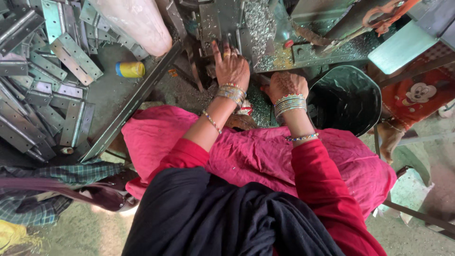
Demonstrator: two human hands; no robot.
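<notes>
left hand (232, 66) flat on the metal machine (265, 33), fingers spread wide, right hand (286, 85) curled beside it, cannot tell what it holds, pile of metal hinges (42, 71) far left, dark bucket (348, 97) right

Red sleeves (317, 166), black shawl (222, 218), stacked beaded bangles (289, 103) on both wrists

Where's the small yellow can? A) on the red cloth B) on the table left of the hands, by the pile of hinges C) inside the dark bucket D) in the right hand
B: the yellow can lies beside the hinges, left of both hands.
</notes>
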